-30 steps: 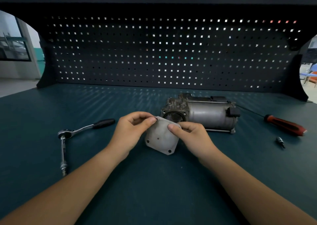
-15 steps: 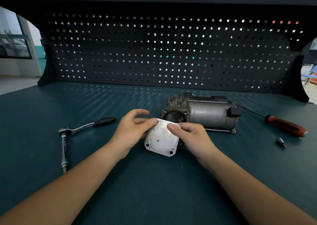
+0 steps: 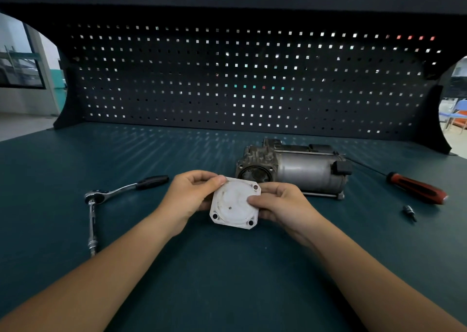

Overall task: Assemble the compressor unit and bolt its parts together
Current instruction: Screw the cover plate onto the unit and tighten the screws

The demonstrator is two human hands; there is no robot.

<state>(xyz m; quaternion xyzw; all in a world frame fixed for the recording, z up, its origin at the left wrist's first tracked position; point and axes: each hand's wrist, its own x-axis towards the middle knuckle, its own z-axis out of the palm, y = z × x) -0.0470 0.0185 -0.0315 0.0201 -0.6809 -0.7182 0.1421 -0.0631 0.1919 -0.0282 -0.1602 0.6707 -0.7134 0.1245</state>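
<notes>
Holding cover plate (image 3: 233,204) over the surface (image 3: 227,281), pinched between left grip (image 3: 188,196) and right grip (image 3: 280,202), just before the compressor (image 3: 298,171). Fitting step, seemingly. Next: facing it to the open end, matching bolt holes.

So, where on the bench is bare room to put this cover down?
Bare mat lies behind the ratchet toward the pegboard, and nearer you than the cover. It is crowded right of the compressor, by the screwdriver and bit.

Dim; daylight pierces the black perforated metal backboard (image 3: 177,99), dappling the teal benchtop (image 3: 227,281) below it; the pale square cover plate (image 3: 233,202) glares.
</notes>
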